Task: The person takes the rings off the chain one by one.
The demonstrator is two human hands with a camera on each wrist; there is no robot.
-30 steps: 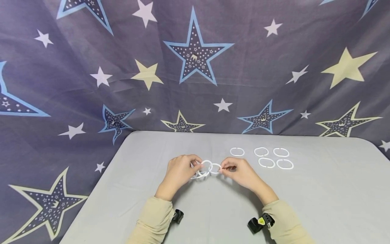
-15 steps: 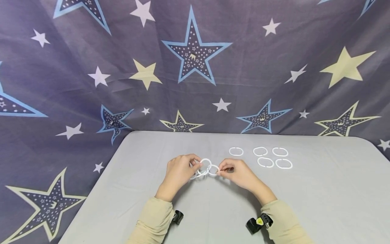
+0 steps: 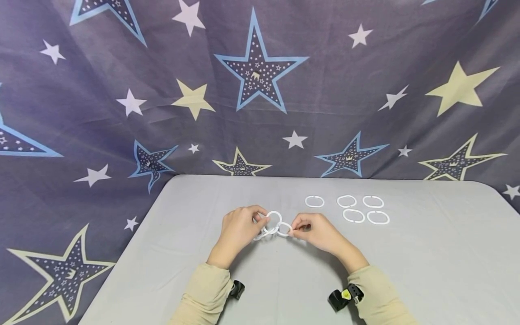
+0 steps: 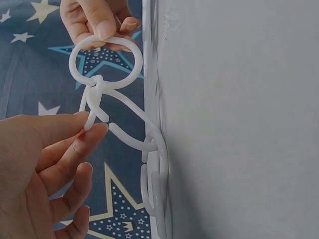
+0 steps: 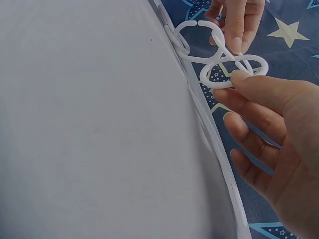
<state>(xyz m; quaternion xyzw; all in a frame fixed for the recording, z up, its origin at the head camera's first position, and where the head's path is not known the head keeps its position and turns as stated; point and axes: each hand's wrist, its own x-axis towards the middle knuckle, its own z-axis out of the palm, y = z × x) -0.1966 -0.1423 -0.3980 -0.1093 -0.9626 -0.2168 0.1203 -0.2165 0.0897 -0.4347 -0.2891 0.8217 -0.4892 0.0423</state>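
In the head view, the left hand [image 3: 239, 230] pinches one white ring [image 3: 275, 212] of a small linked chain. The right hand [image 3: 321, 231] holds an end ring [image 3: 286, 234] between thumb and forefinger. The left wrist view shows that end ring [image 4: 136, 62] hooked through the link at the left hand's fingertips [image 4: 97, 128]; further linked rings [image 4: 162, 169] hang below. From the right wrist, the right hand [image 5: 279, 129] grips the oval ring [image 5: 265, 66] at its near side, with a ring that has a small gap [image 5: 199, 59] beside it.
Several loose white oval rings [image 3: 354, 216] lie on the grey table [image 3: 430, 253], behind and to the right of the right hand. A star-patterned cloth [image 3: 317, 99] hangs behind the table's far edge. A black device [image 3: 339, 299] is strapped at each wrist.
The right hand has moved slightly left and down with its ring, so the end ring sits closer to the left hand's ring. The left hand has hardly moved.
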